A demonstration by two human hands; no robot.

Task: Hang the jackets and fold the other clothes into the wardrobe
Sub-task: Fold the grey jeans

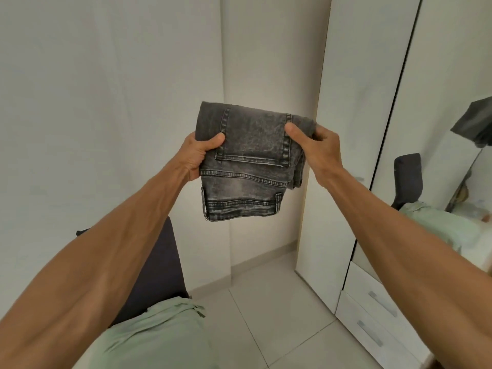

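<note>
**In mid-air before the wall corner: folded grey jeans held in both hands**

At far left, plain white wall [106, 89]. Lower left, dark headboard [157, 267] with pale green bedding [159, 339] below it. Left hand [198, 155] clamped on the left edge of the folded grey jeans [247, 166], thumb pressed on top near a belt loop, fingers hidden under the denim. Jeans folded into a compact bundle, raised clear of bed and floor, waistband and back pocket seams facing up, lower edge hanging free. Right hand [318, 150] gripping the right edge of the bundle, thumb on top by another belt loop, fingers curled around the fold. Below, pale tiled floor [266, 315]. To the right, white wardrobe [343, 102], doors closed, well apart from the jeans; mirrored door [436, 169] reflecting the bedding and a dark garment. Lower right, two white drawers [372, 315] with metal handles, both closed.
</note>
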